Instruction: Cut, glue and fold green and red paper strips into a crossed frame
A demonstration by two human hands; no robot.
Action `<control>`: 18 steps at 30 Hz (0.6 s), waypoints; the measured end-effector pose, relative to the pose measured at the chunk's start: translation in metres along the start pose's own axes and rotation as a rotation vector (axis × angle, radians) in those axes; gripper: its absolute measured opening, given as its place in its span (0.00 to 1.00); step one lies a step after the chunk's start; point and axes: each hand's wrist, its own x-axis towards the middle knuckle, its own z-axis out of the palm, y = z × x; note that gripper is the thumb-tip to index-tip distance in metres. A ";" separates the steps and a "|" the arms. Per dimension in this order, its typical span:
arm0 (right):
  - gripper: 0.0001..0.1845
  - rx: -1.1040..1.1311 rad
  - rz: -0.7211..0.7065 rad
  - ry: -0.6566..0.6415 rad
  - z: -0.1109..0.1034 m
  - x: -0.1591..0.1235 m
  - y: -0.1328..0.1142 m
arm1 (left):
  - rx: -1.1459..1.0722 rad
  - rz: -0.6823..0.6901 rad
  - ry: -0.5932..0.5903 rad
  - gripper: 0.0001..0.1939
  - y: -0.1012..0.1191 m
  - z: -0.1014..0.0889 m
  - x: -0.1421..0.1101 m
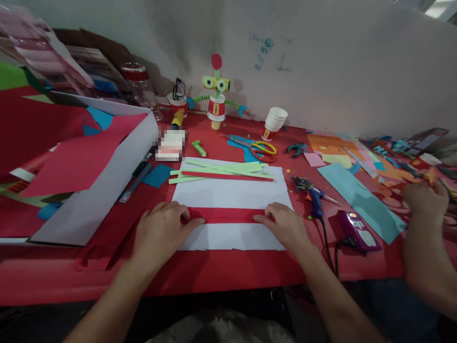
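Observation:
A wide red paper strip lies across a white sheet in front of me. My left hand has its thumb and curled fingers closed on the strip's left end. At the other end, my right hand grips it the same way. Both hands rest at the edges of the white sheet. Several narrow light green paper strips and a thin red strip lie loosely crossed on the sheet's far side.
On the left stands a white box of coloured paper. A paper-cup figure, stacked cups, scissors and pliers are farther back. A glue gun and a purple device sit right, near another person's hand.

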 end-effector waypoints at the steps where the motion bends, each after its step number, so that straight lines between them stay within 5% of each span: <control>1: 0.21 0.009 0.007 0.022 0.002 -0.002 0.002 | -0.023 0.009 0.013 0.17 -0.003 0.000 0.000; 18: 0.10 0.375 0.092 -0.016 0.005 -0.005 0.016 | -0.387 -0.019 -0.076 0.05 -0.040 -0.003 0.000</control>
